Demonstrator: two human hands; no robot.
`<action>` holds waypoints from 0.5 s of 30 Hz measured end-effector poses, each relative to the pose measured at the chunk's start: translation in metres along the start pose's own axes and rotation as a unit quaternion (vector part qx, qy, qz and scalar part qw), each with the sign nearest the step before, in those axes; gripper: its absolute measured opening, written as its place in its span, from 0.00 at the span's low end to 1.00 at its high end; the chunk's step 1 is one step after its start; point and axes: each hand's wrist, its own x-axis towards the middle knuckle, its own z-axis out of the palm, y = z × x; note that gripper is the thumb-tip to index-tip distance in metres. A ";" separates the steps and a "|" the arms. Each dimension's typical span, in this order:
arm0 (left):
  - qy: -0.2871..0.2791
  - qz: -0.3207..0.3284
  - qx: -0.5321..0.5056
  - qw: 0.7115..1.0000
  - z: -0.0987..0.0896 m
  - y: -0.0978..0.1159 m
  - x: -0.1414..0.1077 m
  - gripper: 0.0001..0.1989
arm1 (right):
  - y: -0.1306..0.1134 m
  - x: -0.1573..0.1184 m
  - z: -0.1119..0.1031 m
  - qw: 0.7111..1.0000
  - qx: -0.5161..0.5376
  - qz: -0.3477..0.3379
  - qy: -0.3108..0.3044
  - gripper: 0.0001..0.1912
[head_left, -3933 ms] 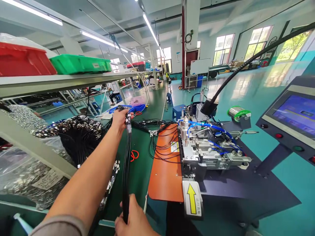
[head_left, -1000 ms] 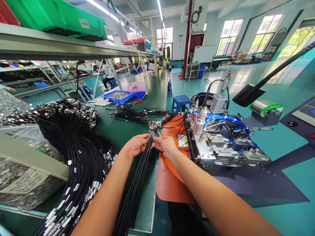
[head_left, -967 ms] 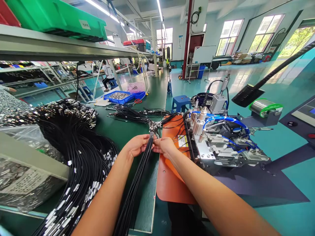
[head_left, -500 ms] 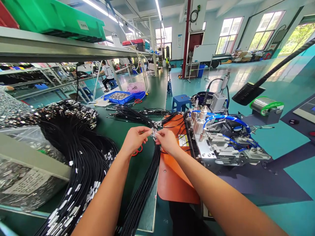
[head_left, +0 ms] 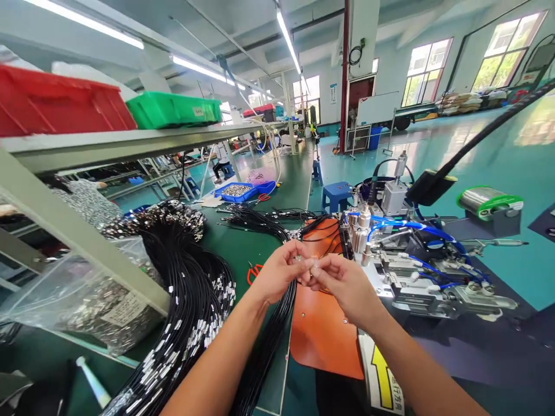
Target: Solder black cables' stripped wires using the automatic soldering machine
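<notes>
Green tabletop runs away from the viewer down a bright workshop with a glossy floor. Over its right edge, a small clear piece sits between the fingertips of both hands; it is too small to make out fully. The left hand has thumb and forefinger closed together on it, and the right hand pinches it from the other side — fingertips meeting, the other fingers curled.

Just below the hands, a bundle of black cables hangs toward the viewer along the table edge, while more loose cables fan out beyond them. An orange board lies under and right of the hands, next to a metal machine with blue tubes. Left of the left hand lies a red-handled tool.

Farther left, a thick heap of black cables with silvery ends spills forward, beside a clear bag of metal parts. Beyond stand a blue tray of small pieces and a blue stool; a red bin and a green bin rest on the upper shelf — above and left of everything.
</notes>
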 end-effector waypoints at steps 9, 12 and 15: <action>0.009 0.127 0.610 0.782 0.056 0.034 -0.028 0.28 | -0.039 -0.025 0.002 0.999 0.035 -0.006 0.032 0.17; -0.026 0.061 0.703 0.708 0.056 0.060 -0.039 0.16 | -0.048 -0.043 0.005 0.994 0.088 0.032 -0.048 0.22; -0.032 0.082 0.718 0.690 0.045 0.110 -0.058 0.07 | -0.032 -0.059 -0.002 0.988 0.116 0.062 -0.075 0.26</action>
